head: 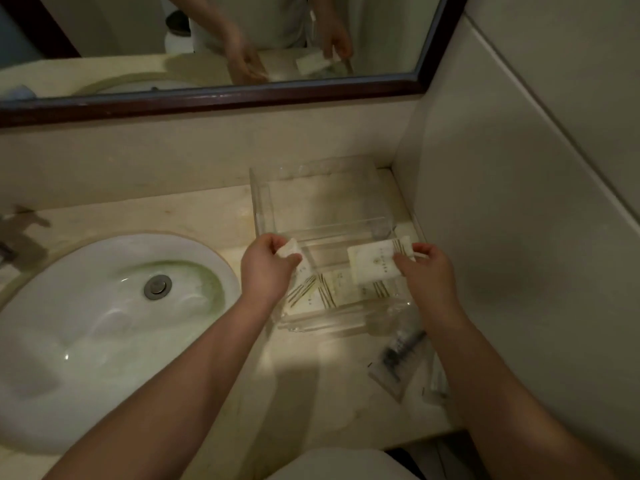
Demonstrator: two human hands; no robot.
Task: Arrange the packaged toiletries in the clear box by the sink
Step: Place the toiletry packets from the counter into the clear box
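Observation:
A clear plastic box (266, 206) stands on the counter right of the sink, in the corner. Several white toiletry packets with striped ends (334, 289) lie flat in its near part. My left hand (265, 268) pinches a small white packet (290, 248) over the box's left side. My right hand (427, 268) grips a larger white packet (375, 259) by its striped end, holding it above the packets in the box.
A white oval sink (104, 327) with a metal drain fills the left. On the counter (311, 386) right of the box's front lie clear packets, one with a dark item (398, 355). A wall (502, 220) closes the right; a mirror (207, 39) hangs behind.

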